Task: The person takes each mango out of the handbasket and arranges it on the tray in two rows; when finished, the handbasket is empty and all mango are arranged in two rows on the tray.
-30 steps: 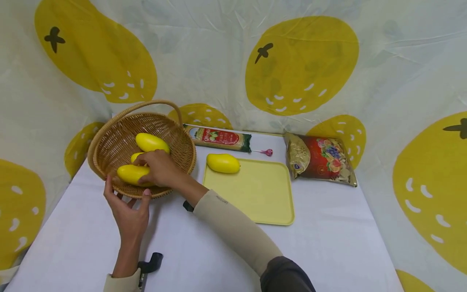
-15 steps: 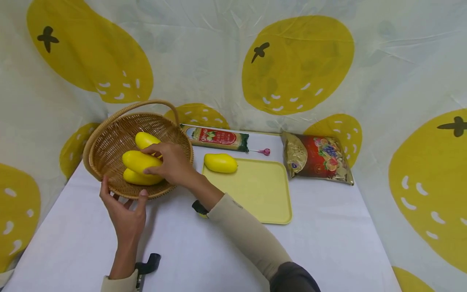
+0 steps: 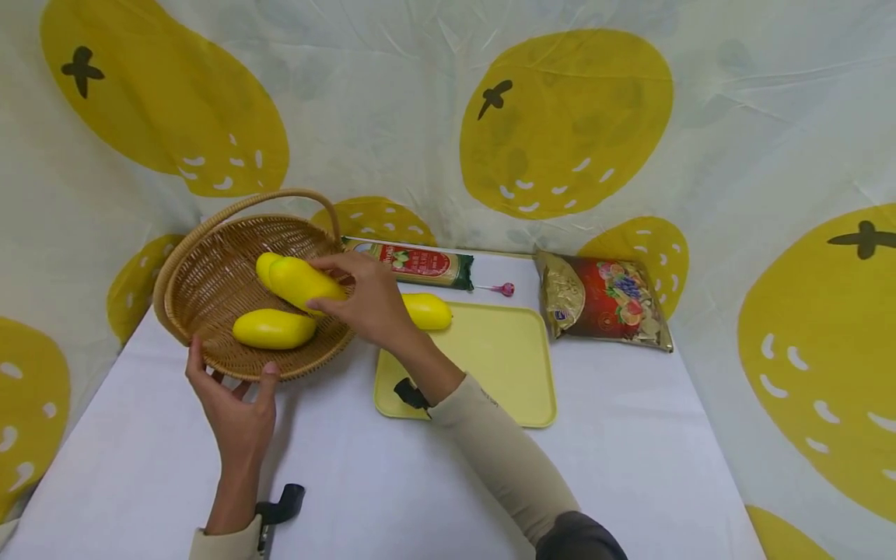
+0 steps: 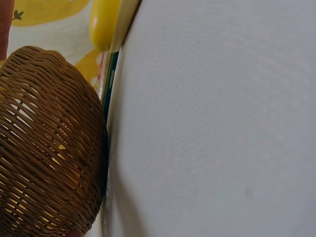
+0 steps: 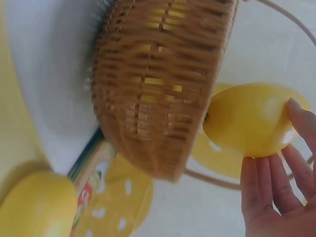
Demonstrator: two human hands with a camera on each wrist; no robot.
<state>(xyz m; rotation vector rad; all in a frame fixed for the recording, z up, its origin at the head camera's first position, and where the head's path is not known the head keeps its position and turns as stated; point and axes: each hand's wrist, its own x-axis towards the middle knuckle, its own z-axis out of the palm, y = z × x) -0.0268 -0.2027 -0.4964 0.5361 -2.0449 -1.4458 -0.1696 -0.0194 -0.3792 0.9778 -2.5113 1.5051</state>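
A tilted wicker basket (image 3: pixel 210 288) with an arched handle stands at the left. My left hand (image 3: pixel 234 416) holds its near rim, thumb on the front and fingers spread along the edge. The woven outside of the basket (image 4: pixel 49 143) fills the left of the left wrist view. My right hand (image 3: pixel 374 299) pinches a yellow mango (image 3: pixel 299 281) between thumb and fingers, raised over the basket's right side. In the right wrist view this mango (image 5: pixel 254 118) shows above the rim. Inside the basket lie one mango (image 3: pixel 273 329) in front and another (image 3: pixel 264 268), partly hidden behind the held one.
A pale yellow tray (image 3: pixel 490 365) lies right of the basket, with a mango (image 3: pixel 430 311) at its back left corner. Behind it are a long green-and-red packet (image 3: pixel 427 264) and a lollipop (image 3: pixel 505 289). A red-and-gold bag (image 3: pixel 609 299) sits at the back right.
My right hand has lifted one mango off the others and carried it up and rightward toward the basket's right rim. My left hand keeps its hold on the near rim.
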